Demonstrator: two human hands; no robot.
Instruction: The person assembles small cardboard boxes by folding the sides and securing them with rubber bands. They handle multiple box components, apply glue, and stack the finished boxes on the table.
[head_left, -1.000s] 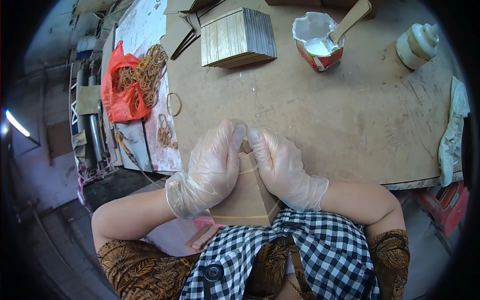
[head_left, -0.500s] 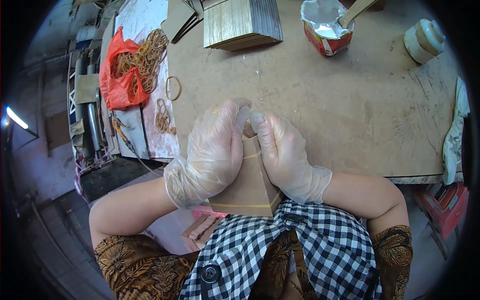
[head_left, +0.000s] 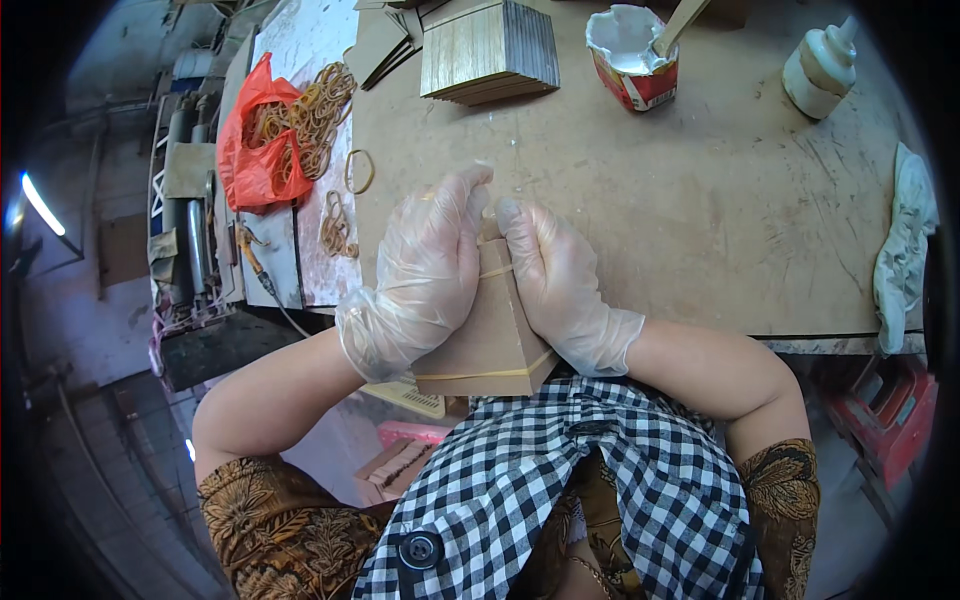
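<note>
Between my two hands, which wear clear plastic gloves, stands a tapered brown board box [head_left: 460, 345], wider at the end near my body. My left hand [head_left: 425, 255] wraps its left side and my right hand [head_left: 555, 275] wraps its right side, fingers curled round its far, narrow end. One yellow rubber band [head_left: 470, 377] circles the wide end; another [head_left: 496, 271] crosses near the narrow end. The gloved hands hide much of the far end and the side faces.
Thin wooden panels [head_left: 485, 55] stand stacked at the table's far side. Right of them are a red tub of white glue [head_left: 635, 70] with a stick and a white bottle [head_left: 820, 72]. Left, a red bag [head_left: 265, 150] holds rubber bands. A pale cloth [head_left: 903, 250] drapes the right edge.
Both hands and the box have shifted slightly away from my body, still held together. A pale slotted object now shows below the left wrist. The view has swung a little.
</note>
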